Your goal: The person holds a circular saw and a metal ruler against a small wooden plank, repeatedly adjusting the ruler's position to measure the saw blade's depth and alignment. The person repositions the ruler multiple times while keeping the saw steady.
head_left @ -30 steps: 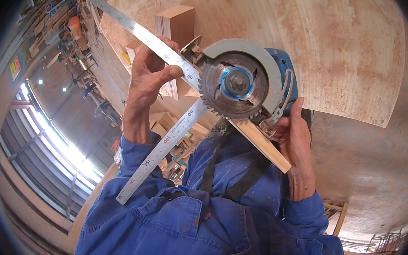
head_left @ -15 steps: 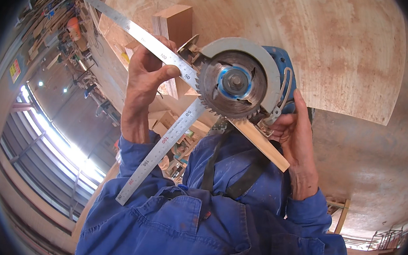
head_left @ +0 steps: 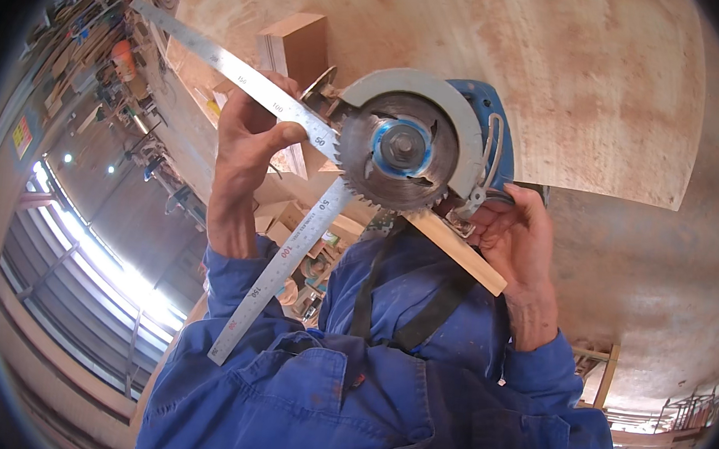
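A circular saw with a blue body (head_left: pixel 500 122) and grey guard stands with its toothed blade (head_left: pixel 366 136) facing me. My left hand (head_left: pixel 245 152) is closed on one arm of a steel square (head_left: pixel 284 265), thumb pressed flat on the metal. The square's corner lies at the blade's left edge, and its other arm slants down toward my chest. On the right, my right hand (head_left: pixel 520 246) has its fingers curled at the saw's lower right, by the guard bracket. A pale wood strip (head_left: pixel 462 256) juts out below the blade; its far end is hidden.
Behind the saw spreads a large plywood sheet (head_left: pixel 606 92). A wooden block (head_left: pixel 297 47) stands on it, beyond my left hand. Wood scraps and an orange container (head_left: pixel 124 61) lie at the far left. A dark strap (head_left: pixel 433 315) hangs in front of my blue clothing.
The saw and the square have shifted slightly left in view. My right hand's raised finger has come down and bent over the saw's lower right part. My left hand keeps its hold.
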A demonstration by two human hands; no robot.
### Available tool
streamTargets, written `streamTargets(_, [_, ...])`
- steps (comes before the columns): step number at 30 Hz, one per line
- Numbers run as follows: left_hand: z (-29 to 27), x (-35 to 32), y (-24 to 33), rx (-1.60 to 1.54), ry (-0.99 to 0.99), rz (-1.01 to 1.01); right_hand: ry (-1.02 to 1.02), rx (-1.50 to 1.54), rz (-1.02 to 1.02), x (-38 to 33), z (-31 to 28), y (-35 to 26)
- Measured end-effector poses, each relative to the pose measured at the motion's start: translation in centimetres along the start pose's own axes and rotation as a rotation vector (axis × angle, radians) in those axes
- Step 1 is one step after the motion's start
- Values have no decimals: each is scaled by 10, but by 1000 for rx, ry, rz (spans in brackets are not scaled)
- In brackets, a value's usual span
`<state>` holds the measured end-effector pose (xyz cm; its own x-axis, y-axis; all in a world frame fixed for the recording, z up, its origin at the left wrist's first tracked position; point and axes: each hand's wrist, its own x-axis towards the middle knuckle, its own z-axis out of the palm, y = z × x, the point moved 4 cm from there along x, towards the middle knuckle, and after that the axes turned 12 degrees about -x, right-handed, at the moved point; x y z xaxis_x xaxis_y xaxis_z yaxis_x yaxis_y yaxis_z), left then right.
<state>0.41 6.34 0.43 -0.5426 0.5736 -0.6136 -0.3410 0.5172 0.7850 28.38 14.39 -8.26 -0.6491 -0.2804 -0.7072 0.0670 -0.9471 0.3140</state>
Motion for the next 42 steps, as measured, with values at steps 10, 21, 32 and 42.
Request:
streamTargets(10, [4, 2, 2, 2, -5, 9, -59, 47, -44, 2, -5, 9])
streamTargets(21, [2, 6, 2, 0, -13, -15, -264, 147, -83, 7, -10, 8])
streamTargets(32, [0, 9, 2, -10, -15, -42, -225, 39, -102, 8, -15, 6])
streamTargets(42, [-2, 9, 2, 4, -7, -31, -245, -39, -155, 8, -26, 8])
